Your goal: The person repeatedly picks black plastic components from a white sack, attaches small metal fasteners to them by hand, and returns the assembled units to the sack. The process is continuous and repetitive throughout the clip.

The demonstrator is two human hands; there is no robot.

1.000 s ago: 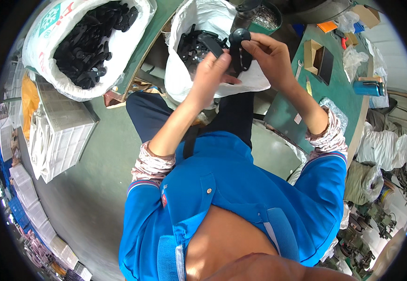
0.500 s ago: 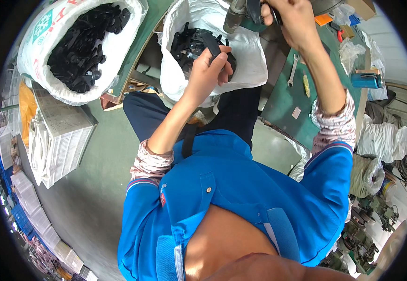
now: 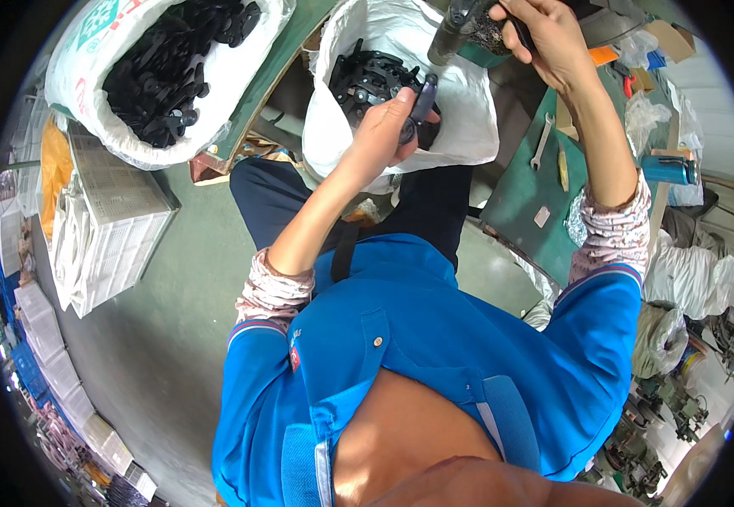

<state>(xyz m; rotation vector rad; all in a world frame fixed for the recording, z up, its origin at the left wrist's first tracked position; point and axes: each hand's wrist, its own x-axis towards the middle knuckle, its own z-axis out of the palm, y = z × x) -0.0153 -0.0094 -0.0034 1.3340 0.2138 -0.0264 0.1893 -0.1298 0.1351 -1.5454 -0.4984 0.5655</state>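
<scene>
My left hand (image 3: pixel 381 133) is closed round a black elongated part (image 3: pixel 423 100) with a rounded tip, held over the mouth of a white woven sack (image 3: pixel 460 144). Inside that sack lies a pile of similar black parts (image 3: pixel 367 78). At the upper right, my right hand (image 3: pixel 549 38) has its fingers bent round a dark piece (image 3: pixel 521 32), whose kind I cannot make out. Just left of these fingers is a metal cylinder (image 3: pixel 445 42) of a machine, beside a green holder (image 3: pixel 483 56) with small dark bits in it.
A larger white sack (image 3: pixel 76 97) full of black parts stands at the upper left, above a white plastic crate (image 3: pixel 122 232). On the green bench (image 3: pixel 519 198) at the right lie a wrench (image 3: pixel 542 142) and a yellow-handled tool (image 3: pixel 563 167). A blue flask (image 3: pixel 669 169) stands farther right.
The black part in my left hand has turned from leaning left to leaning right. My right hand has shifted slightly right and down; the bench and sacks also sit farther right in the picture.
</scene>
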